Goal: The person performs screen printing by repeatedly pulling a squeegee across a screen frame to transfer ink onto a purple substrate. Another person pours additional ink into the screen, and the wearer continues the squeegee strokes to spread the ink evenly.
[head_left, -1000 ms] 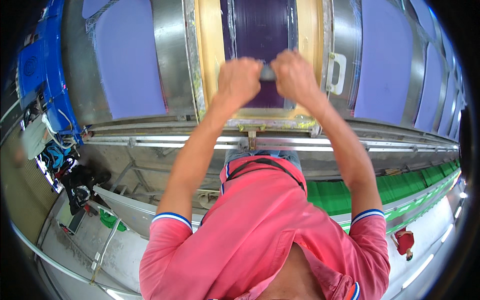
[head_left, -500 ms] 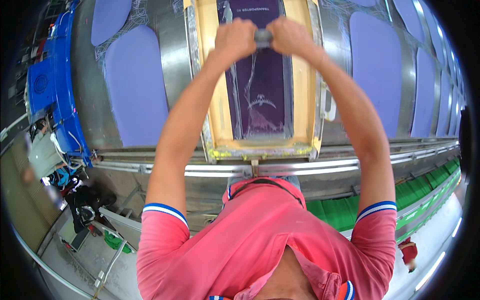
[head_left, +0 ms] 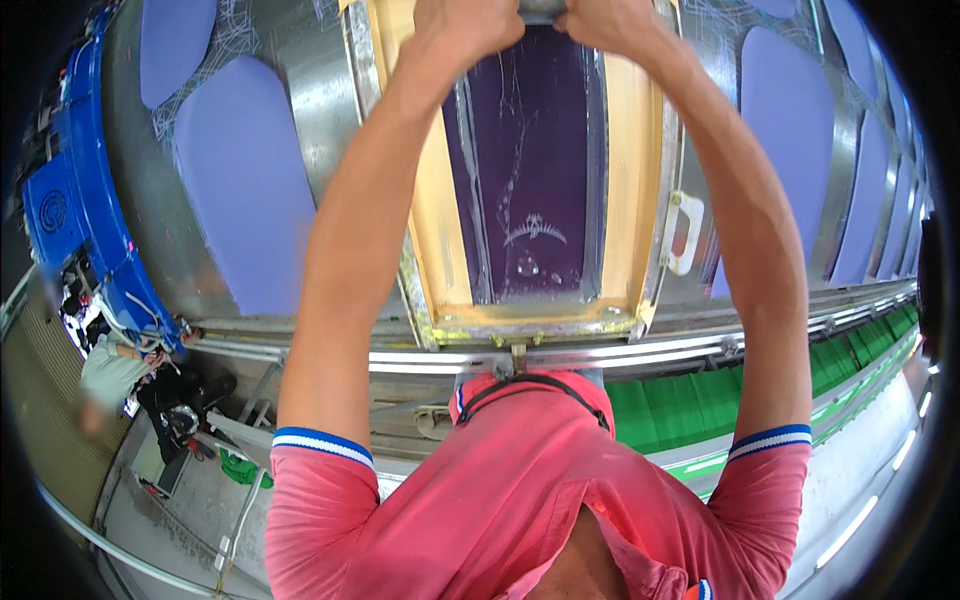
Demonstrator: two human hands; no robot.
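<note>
At the top edge, my left hand [head_left: 465,22] and my right hand [head_left: 608,22] are closed on either side of a grey squeegee [head_left: 542,10], which is partly cut off by the picture's edge. Beneath it lies a screen frame [head_left: 630,180] with pale yellow borders and a dark purple middle [head_left: 525,130]. A faint white wing-like mark and some streaks show in the lower part of that middle. A white handle [head_left: 683,232] is fixed to the frame's right side. Both my forearms stretch along the frame's sides.
Light purple cut panels [head_left: 235,180] lie on the metal table [head_left: 325,120] to either side. A blue machine [head_left: 55,210] stands at the left, with a person [head_left: 110,375] in a light shirt below it. Metal rails [head_left: 420,360] cross in front of my waist; a green-covered shelf [head_left: 680,405] runs rightward.
My hands and the squeegee have travelled steadily away from my body to the top edge, uncovering more of the dark middle and its white mark. The frame and table appear lower in view.
</note>
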